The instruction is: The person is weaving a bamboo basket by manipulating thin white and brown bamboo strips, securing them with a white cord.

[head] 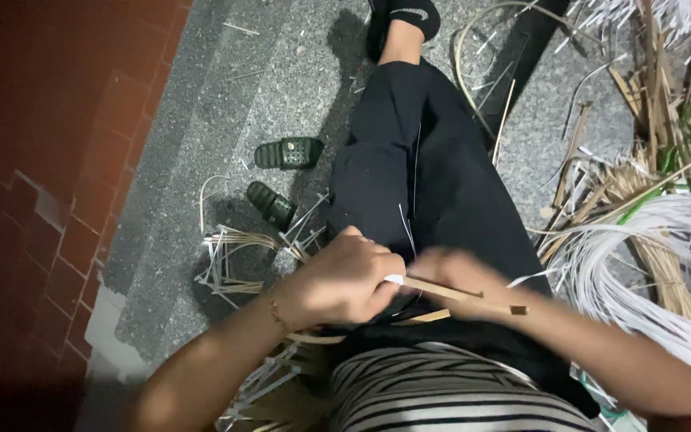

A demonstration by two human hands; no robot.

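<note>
Our left hand (pixel 344 282) has its fingers curled tight around a bamboo strip (pixel 457 294); our blurred right hand (pixel 461 276) seems to pinch it just beyond. The splintery edge could slice our fingers.

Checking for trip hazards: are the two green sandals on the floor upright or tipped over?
One sandal lies on its side, showing its holed upper. The other sandal also looks tipped, but shadow hides enough that I cannot tell for sure.

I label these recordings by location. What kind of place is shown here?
Probably an informal home workspace for weaving or basketry: a speckled stone floor strewn with cane strips, green sandals kicked off, and a brick wall alongside.
</note>
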